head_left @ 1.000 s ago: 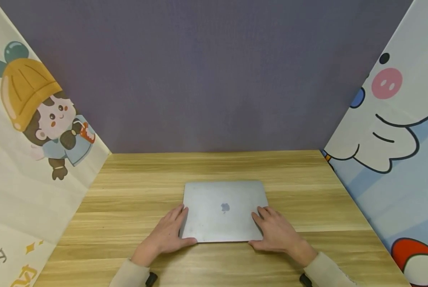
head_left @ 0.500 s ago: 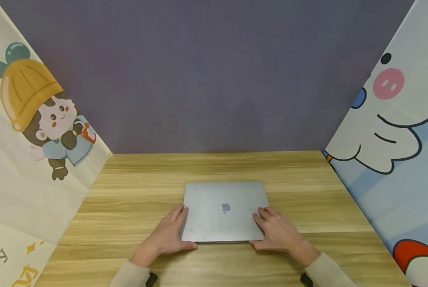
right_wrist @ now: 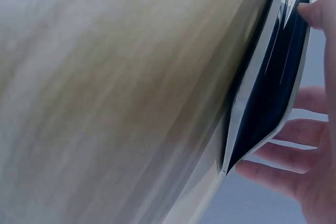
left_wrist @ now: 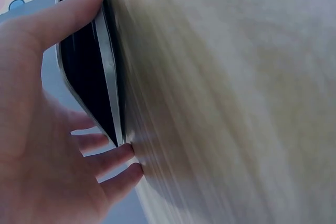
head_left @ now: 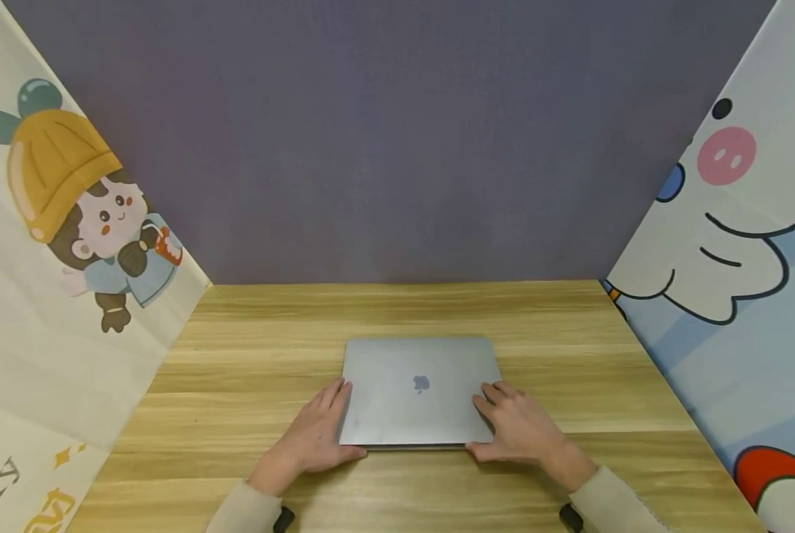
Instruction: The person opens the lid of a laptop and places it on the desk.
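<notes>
A silver laptop (head_left: 419, 392) with an apple logo lies on the wooden table, its lid raised slightly along the near edge. The dark screen (left_wrist: 86, 72) shows inside the gap in the left wrist view. My left hand (head_left: 314, 433) holds the laptop's left side; its thumb lies across the front opening, with the other fingers along the side edge. On the opposite side, my right hand (head_left: 520, 429) holds the lid, thumb at its front edge (right_wrist: 304, 40) and fingers spread along the side. The keyboard is hidden in the head view.
The wooden table (head_left: 237, 370) extends around the laptop. A grey panel (head_left: 397, 148) stands behind it. Printed cartoon sheets flank the left (head_left: 11, 333) and right (head_left: 777, 355) sides.
The lid's near edge has risen a little, and a thin dark gap has appeared along the front. Both hands stay almost in place at the laptop's sides.
</notes>
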`<state>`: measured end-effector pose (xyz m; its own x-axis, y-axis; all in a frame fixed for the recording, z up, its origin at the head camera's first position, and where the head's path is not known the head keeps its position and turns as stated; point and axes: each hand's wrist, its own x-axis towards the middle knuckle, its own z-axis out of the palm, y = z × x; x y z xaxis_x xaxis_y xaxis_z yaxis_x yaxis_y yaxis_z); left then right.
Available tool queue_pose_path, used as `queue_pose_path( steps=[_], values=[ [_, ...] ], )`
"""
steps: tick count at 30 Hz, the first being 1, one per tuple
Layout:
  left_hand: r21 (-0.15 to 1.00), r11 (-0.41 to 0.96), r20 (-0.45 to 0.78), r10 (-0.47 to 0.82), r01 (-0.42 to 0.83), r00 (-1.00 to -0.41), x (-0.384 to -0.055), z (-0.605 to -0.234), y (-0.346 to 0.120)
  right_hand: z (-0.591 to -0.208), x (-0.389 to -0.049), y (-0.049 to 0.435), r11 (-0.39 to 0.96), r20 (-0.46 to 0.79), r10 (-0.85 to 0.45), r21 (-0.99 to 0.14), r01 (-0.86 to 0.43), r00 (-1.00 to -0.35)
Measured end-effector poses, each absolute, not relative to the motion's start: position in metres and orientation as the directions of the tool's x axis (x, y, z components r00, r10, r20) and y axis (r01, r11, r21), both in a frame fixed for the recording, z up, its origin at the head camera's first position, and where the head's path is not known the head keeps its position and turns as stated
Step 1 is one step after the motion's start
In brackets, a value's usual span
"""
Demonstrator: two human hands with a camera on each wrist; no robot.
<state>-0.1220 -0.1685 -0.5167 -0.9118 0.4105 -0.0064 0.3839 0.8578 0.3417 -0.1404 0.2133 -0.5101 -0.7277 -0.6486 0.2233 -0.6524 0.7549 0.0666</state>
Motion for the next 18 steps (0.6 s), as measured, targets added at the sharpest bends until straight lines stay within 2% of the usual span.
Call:
queue_pose_path(
  steps=[10, 18],
  values=[
    [0.348, 0.863, 0.013, 0.386, 0.367, -0.922, -0.1235, -0.5171, -0.1669, -0.5072, -0.1436, 0.2165, 0.742, 0.255, -0.662, 0.087, -0.665, -0.705],
    [0.383, 0.854, 0.017, 0.374, 0.352, -0.927, -0.1223, -0.5173, -0.1699, -0.5027, -0.1435, 0.2154, 0.746, 0.243, -0.653, 0.042, -0.664, -0.718]
  ],
)
